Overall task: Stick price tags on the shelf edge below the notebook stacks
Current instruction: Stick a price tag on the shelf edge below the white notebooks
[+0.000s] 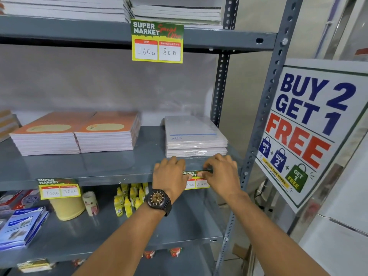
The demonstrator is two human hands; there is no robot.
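A green and yellow price tag lies against the front edge of the grey middle shelf, below a plastic-wrapped white notebook stack. My left hand, with a dark watch on the wrist, covers the tag's left part, fingers curled over the shelf lip. My right hand presses the tag's top right part, fingers over the lip. Two more tags hang on shelf edges: one below the orange notebook stacks, another on the top shelf.
A large "Buy 2 Get 1 Free" poster leans at the right of the perforated rack post. The lower shelf holds small yellow bottles, a yellow tub, a tape roll and blue packets.
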